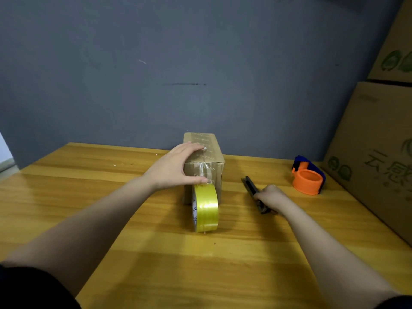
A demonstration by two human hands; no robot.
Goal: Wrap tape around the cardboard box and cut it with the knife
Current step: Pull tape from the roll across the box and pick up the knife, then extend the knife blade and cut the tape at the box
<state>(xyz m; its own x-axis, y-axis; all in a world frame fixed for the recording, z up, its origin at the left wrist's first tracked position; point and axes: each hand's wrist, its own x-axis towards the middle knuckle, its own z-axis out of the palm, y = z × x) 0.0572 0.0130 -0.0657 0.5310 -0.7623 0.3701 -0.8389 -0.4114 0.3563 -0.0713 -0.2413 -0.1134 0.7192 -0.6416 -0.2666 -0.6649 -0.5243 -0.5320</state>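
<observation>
The cardboard box sits in the middle of the wooden table, close to the blue-grey wall. Shiny tape already runs over its top and down its near side. The left hand is spread wide and flat, pressing on the box from its 9 o'clock side, fingers on top and thumb on the near face.

The yellow tape roll stands on its edge at the box's 6 o'clock, touching it. A strip of tape goes up from the roll to the box, right by the thumb.

At the box's 4 o'clock, the right hand is closed around the dark knife, which lies on the table pointing to 11 o'clock.

At 3 o'clock, well apart, sits an orange and blue tape holder. Big cardboard cartons stand past it at the table's right edge.
</observation>
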